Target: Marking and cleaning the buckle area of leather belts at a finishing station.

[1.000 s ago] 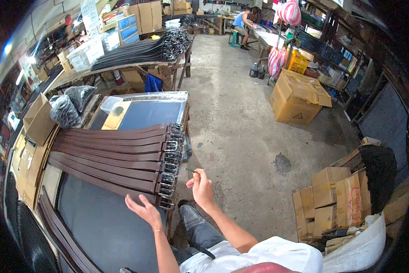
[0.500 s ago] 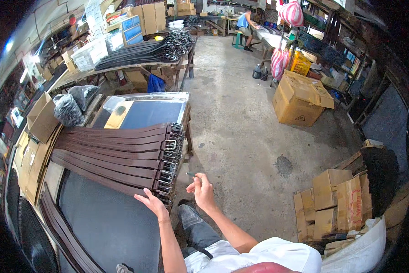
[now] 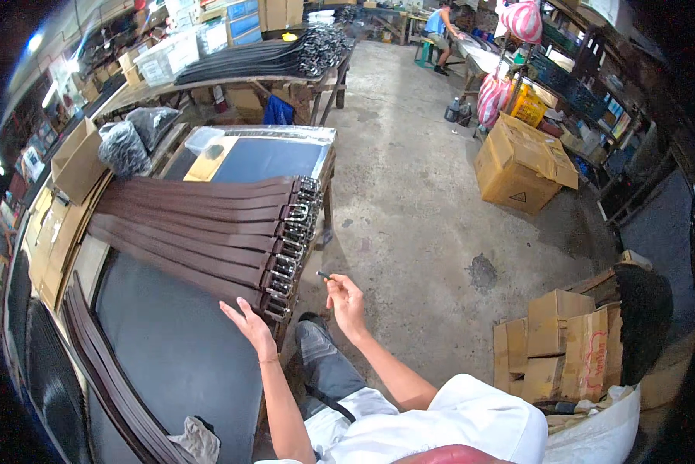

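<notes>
A fan of dark brown belts (image 3: 200, 241) lies across the black-topped table (image 3: 169, 348), metal buckles (image 3: 289, 251) lined up along its right edge. My left hand (image 3: 249, 329) is open, fingers spread and palm toward the belts, close to the nearest one; whether it touches is hard to tell. To the right of the buckles, over the floor, my right hand (image 3: 347, 303) pinches a short, dark, pen-like stick (image 3: 324, 275). Its tip points toward the buckles, apart from them.
Loose dark strips (image 3: 104, 363) and a grey cloth (image 3: 198, 441) lie at the table's near left. Behind are plastic-wrapped bundles (image 3: 123, 147) and another table with black belts (image 3: 262, 60). Cardboard boxes (image 3: 521, 166) stand right. A person (image 3: 438, 35) sits far back.
The view has shifted, bringing the grey cloth further into sight. My left hand's fingers are spread wider and sit lower against the nearest belt. My right hand still pinches the stick.
</notes>
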A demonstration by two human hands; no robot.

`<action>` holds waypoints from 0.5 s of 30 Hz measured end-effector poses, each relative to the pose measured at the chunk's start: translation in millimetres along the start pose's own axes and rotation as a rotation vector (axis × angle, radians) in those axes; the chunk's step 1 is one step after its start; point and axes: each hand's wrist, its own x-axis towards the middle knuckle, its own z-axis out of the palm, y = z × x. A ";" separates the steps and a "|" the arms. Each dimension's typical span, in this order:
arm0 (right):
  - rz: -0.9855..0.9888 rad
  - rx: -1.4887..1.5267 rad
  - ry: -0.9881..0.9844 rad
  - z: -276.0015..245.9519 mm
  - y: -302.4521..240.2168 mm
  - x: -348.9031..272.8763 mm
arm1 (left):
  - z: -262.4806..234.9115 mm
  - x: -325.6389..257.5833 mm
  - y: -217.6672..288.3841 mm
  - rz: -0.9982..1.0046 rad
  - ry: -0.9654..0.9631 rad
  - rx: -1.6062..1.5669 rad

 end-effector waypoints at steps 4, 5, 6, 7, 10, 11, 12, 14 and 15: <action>0.071 -0.003 -0.080 -3.0 10.6 -7.5 | -84.3 -33.7 -11.7 0.136 0.139 0.377; 0.033 0.003 -0.126 -9.3 19.6 -9.0 | -105.3 -43.3 -9.7 0.161 0.141 0.441; 0.111 -0.040 -0.193 -12.3 11.2 -9.8 | -136.2 -53.9 -9.1 0.164 0.171 0.517; 0.087 -0.059 -0.185 -11.4 12.8 -11.3 | -159.5 -61.9 -12.6 0.180 0.249 0.562; 0.062 -0.086 -0.309 -11.2 -2.2 -7.0 | -219.1 -81.7 -17.6 0.167 0.399 0.645; 0.112 -0.009 -0.300 -0.9 -12.0 -11.4 | -243.5 -87.5 -23.7 0.167 0.438 0.654; 0.115 0.043 -0.336 7.0 -9.8 -10.1 | -265.0 -92.4 -33.3 0.224 0.518 0.687; 0.182 0.117 -0.467 36.6 -8.8 -23.2 | -321.8 -116.3 -24.9 0.192 0.646 0.816; 0.207 0.134 -0.534 44.6 -11.0 -36.3 | -344.2 -135.8 -25.7 0.157 0.691 0.892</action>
